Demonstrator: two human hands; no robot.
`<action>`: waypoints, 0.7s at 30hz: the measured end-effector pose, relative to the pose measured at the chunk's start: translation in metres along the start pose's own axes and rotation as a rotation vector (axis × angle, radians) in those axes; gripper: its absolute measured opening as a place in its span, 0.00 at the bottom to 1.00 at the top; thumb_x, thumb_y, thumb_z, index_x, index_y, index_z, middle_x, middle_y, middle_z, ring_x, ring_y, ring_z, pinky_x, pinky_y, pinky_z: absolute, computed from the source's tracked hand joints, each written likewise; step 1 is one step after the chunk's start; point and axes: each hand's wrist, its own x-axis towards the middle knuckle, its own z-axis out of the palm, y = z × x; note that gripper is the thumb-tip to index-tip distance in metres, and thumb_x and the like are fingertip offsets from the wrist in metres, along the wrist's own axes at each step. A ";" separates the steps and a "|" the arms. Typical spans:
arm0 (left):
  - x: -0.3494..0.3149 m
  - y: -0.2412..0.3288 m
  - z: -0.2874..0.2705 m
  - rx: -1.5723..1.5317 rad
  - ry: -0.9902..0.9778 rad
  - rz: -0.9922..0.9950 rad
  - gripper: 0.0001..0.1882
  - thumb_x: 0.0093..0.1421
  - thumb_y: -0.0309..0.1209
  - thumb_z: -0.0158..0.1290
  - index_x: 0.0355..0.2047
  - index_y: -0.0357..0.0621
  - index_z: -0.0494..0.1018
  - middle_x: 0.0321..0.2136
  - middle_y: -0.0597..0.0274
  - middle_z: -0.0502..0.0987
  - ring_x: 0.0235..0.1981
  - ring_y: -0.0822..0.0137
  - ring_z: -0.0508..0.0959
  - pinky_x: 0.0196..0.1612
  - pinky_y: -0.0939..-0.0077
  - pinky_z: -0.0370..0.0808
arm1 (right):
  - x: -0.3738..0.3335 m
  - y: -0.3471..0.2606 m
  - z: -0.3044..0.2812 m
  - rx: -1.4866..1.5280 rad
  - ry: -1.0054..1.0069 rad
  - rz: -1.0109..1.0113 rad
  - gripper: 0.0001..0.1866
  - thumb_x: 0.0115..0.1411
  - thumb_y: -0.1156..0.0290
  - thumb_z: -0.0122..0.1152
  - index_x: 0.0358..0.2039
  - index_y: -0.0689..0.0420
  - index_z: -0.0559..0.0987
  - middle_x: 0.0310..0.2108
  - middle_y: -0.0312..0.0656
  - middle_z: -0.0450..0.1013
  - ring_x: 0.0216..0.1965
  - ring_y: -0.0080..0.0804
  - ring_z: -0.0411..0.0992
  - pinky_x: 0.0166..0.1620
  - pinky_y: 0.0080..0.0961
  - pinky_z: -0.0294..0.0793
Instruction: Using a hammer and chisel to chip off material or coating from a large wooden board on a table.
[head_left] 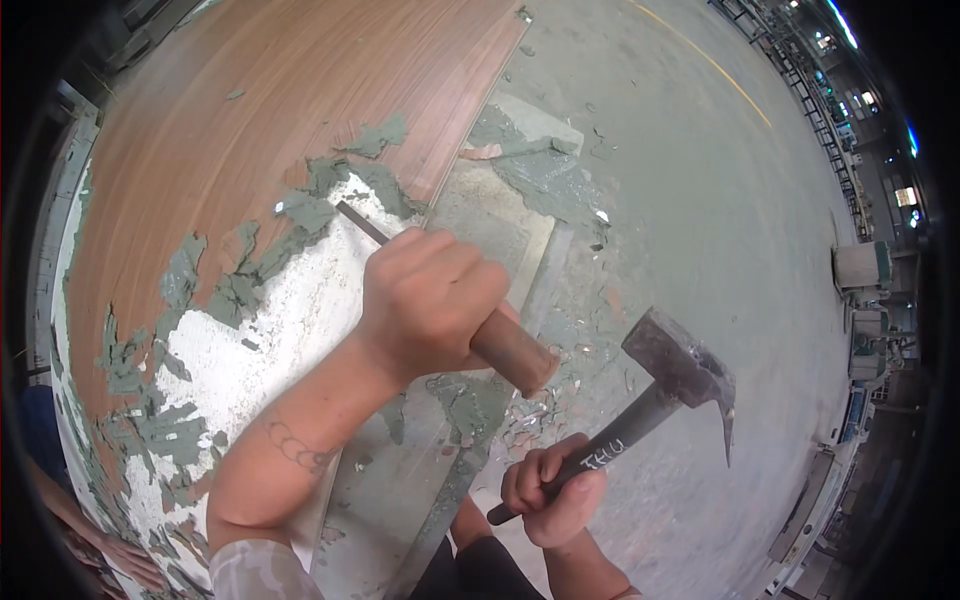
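My left hand is closed around a chisel with a thick wooden handle. Its narrow metal blade points up and to the left, its tip by grey-green flakes at the edge of a bared white patch. Lower right, my right hand grips the handle of a claw hammer. The hammer's dark, worn head is raised apart from the chisel's butt end. Brown wood-grain sheeting borders the white patch on its far side.
Another person's hand rests at the board's lower left edge. A dusty grey slab lies beneath my left forearm. Debris litters the grey-green floor. Racks and equipment stand along the far right.
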 end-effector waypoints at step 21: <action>0.008 -0.014 -0.008 0.035 0.090 -0.027 0.13 0.39 0.26 0.63 0.20 0.46 0.67 0.17 0.61 0.67 0.18 0.57 0.71 0.22 0.65 0.66 | -0.040 0.049 0.018 0.304 -0.009 0.005 0.22 0.77 0.51 0.50 0.37 0.59 0.67 0.21 0.36 0.63 0.18 0.23 0.60 0.22 0.24 0.62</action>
